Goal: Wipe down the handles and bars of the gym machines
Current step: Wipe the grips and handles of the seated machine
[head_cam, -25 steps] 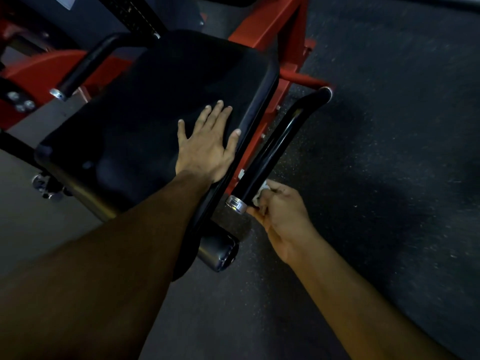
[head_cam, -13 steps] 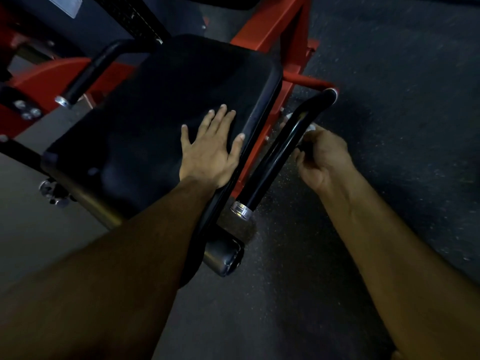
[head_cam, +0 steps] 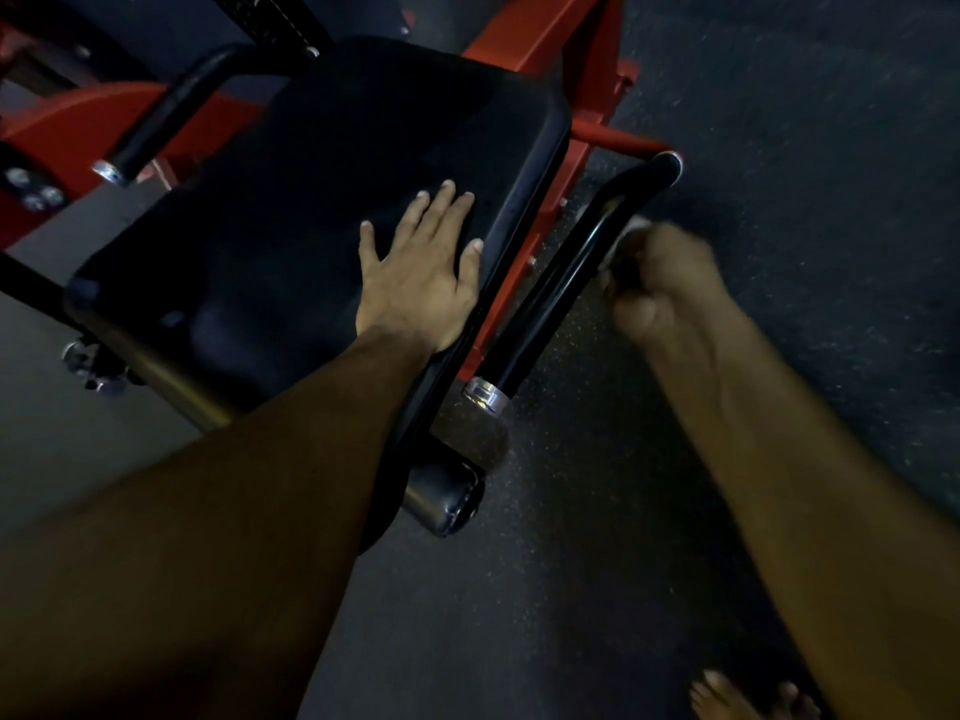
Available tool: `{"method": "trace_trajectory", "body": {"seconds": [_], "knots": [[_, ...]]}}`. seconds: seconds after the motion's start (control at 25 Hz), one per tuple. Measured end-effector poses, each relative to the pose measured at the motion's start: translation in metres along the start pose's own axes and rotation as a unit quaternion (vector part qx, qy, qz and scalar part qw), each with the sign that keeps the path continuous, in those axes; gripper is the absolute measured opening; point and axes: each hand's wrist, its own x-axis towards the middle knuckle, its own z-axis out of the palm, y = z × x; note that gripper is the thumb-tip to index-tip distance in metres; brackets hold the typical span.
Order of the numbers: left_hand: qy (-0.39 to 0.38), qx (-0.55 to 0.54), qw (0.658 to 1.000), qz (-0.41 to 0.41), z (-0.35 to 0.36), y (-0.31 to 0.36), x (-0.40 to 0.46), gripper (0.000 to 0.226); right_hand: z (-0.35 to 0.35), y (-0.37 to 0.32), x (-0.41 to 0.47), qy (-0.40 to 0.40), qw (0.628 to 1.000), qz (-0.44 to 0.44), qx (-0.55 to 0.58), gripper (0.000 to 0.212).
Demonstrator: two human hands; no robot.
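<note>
At the right edge of the black padded seat, in the head view, the left hand is laid flat on the upholstery with its fingers straight and spread, nothing being held; it appears to be used only as a brace. Just beside that edge, over the dark rubber floor, the right-side handle of the red-framed machine is seen as a glossy black bar running from a chrome end cap near the seat's front corner up to a curved far end. The right hand is blurred, with its fingers curled against the upper half of this handle, and a small patch of white cloth is glimpsed at its fingertips; the cloth is judged to be pinched against the bar, though how tightly cannot be told through the blur. The wiping of this handle is therefore taken to be under way, with the hand placed on the upper stretch. Whether the lower stretch down to the cap has been covered cannot be read from the surface. Beyond the seat's left edge, the matching left-side handle is untouched by either hand and is judged to be left to do, as are any other bars of the machines lying outside the view. A bare foot is visible at the bottom edge of the view.
</note>
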Motion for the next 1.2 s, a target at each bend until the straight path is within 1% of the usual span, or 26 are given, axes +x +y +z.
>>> {"method": "trace_trajectory", "body": {"seconds": [0.04,0.12,0.24,0.28,0.36,0.44,0.52,0.6,0.64,0.68,0.76,0.8,0.84,0.88,0.92,0.96,1.0,1.04,1.08,1.12,1.16,1.2], "knots": [[0.000,0.001,1.000,-0.002,0.002,0.000,0.000,0.058,0.004,-0.009,0.009,0.015,1.000,-0.013,0.013,0.026],[0.000,-0.005,1.000,-0.004,0.003,0.001,0.000,0.058,0.007,-0.011,0.007,0.023,0.999,-0.036,-0.007,0.026],[0.000,-0.008,1.000,-0.005,0.000,0.000,-0.001,0.058,-0.001,0.018,-0.026,-0.026,0.996,-0.042,-0.074,0.022],[-0.001,-0.012,1.000,-0.005,0.000,-0.001,-0.001,0.058,-0.006,0.033,-0.039,-0.047,0.996,-0.019,-0.073,0.021],[-0.002,-0.012,1.000,-0.003,0.000,0.000,-0.002,0.057,-0.016,0.064,-0.066,-0.084,0.995,0.038,-0.025,0.026],[0.002,-0.014,1.000,-0.002,0.000,0.000,-0.002,0.057,-0.020,0.092,-0.084,-0.100,0.992,0.069,-0.020,0.038],[0.007,-0.023,1.000,0.000,0.000,-0.001,-0.003,0.056,-0.021,0.111,-0.094,-0.114,0.990,0.082,-0.032,0.037],[0.005,-0.031,0.999,0.000,-0.001,0.000,-0.004,0.055,-0.027,0.114,-0.103,-0.137,0.984,0.064,-0.091,0.031],[0.002,-0.035,0.999,0.000,-0.002,-0.001,-0.005,0.055,-0.033,0.111,-0.109,-0.137,0.979,0.038,-0.149,0.031],[0.001,-0.039,0.999,0.002,-0.002,-0.001,-0.005,0.054,-0.042,0.103,-0.114,-0.124,0.965,-0.011,-0.231,0.029],[0.012,-0.057,0.998,0.007,-0.005,0.002,-0.007,0.052,-0.055,0.074,-0.118,-0.094,0.906,-0.150,-0.384,0.015],[0.035,-0.072,0.997,-0.001,-0.007,0.002,-0.010,0.048,-0.055,0.054,-0.116,-0.091,0.870,-0.228,-0.427,0.012],[0.065,-0.085,0.994,-0.019,-0.009,0.001,-0.014,0.043,-0.050,0.032,-0.109,-0.101,0.830,-0.311,-0.453,0.013],[0.093,-0.089,0.991,-0.042,-0.011,-0.001,-0.018,0.038,-0.040,0.011,-0.096,-0.119,0.782,-0.387,-0.474,0.016],[0.112,-0.086,0.988,-0.065,-0.010,-0.003,-0.022,0.035,-0.026,-0.006,-0.077,-0.140,0.720,-0.452,-0.507,0.019],[0.120,-0.078,0.987,-0.075,-0.007,-0.005,-0.024,0.033,-0.013,-0.015,-0.058,-0.162,0.646,-0.497,-0.557,0.021],[0.118,-0.068,0.988,-0.069,-0.002,-0.007,-0.024,0.033,-0.006,-0.015,-0.040,-0.169,0.574,-0.514,-0.615,0.023],[0.110,-0.066,0.990,-0.055,0.000,-0.008,-0.022,0.033,-0.004,-0.008,-0.025,-0.167,0.522,-0.518,-0.657,0.029],[0.102,-0.076,0.991,-0.044,0.000,-0.009,-0.019,0.033,-0.009,0.004,-0.017,-0.161,0.500,-0.518,-0.675,0.035],[0.093,-0.092,0.991,-0.040,-0.001,-0.008,-0.016,0.032,-0.016,0.020,-0.015,-0.157,0.505,-0.519,-0.672,0.035],[0.089,-0.103,0.990,-0.041,-0.001,-0.007,-0.015,0.032,-0.023,0.033,-0.020,-0.157,0.515,-0.529,-0.656,0.031],[0.090,-0.104,0.990,-0.041,0.000,-0.007,-0.015,0.031,-0.028,0.048,-0.027,-0.167,0.528,-0.541,-0.632,0.031]]}}
